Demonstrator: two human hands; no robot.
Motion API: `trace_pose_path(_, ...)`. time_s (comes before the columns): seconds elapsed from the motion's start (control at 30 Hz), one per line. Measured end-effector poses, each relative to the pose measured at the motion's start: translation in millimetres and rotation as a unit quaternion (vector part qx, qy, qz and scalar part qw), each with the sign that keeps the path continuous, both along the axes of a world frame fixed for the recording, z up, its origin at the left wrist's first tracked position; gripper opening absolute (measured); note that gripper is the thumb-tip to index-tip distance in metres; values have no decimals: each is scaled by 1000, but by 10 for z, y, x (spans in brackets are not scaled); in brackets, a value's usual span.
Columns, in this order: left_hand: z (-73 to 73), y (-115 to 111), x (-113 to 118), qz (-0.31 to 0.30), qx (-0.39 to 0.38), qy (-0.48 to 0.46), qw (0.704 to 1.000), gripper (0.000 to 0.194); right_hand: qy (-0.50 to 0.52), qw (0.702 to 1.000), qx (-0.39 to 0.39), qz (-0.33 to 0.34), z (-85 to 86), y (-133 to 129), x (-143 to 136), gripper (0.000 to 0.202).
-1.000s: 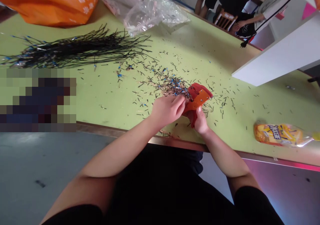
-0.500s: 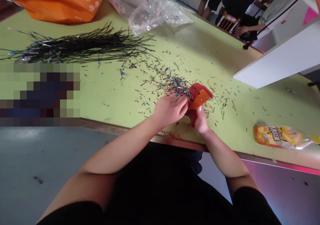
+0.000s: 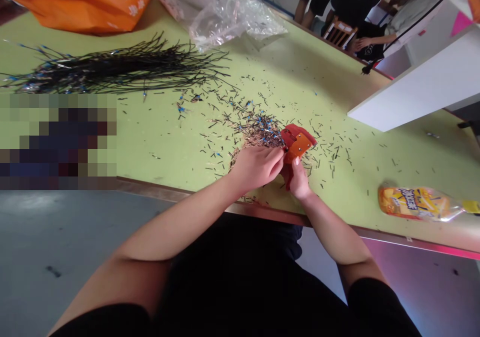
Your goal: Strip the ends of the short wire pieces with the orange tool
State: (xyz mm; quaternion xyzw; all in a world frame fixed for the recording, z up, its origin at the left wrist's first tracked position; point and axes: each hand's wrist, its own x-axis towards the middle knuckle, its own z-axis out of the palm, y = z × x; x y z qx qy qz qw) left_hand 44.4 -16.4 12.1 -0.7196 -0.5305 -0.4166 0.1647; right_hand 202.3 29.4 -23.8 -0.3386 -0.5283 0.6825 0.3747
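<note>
My right hand (image 3: 300,179) is wrapped round a red and orange wire stripper (image 3: 300,147), its thumb on the near side. My left hand (image 3: 258,167) lies close against the tool's left end, fingers pinched together. What those fingertips hold is too small and hidden to make out. Just beyond the left hand is a heap of short black wire offcuts with blue and bare copper bits (image 3: 264,127). To the far left lies a long bundle of black wires (image 3: 123,64), some with blue ends.
Offcuts are strewn over the green tabletop (image 3: 165,137). A drink bottle (image 3: 420,203) lies on its side at right. An orange bag (image 3: 93,7) and clear plastic bags (image 3: 232,22) sit at the back. A white panel (image 3: 408,87) juts in from the right; people stand beyond the table.
The whole view has shifted slightly. My left hand stays pinched beside the wire stripper, and my right hand keeps its hold on it.
</note>
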Motion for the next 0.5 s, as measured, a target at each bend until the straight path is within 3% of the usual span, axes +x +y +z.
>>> trace_pose_path(0.5,-2,-18,40,-18,-27,-12,999,28,-62,996,31,-63,-25,-39,20,56)
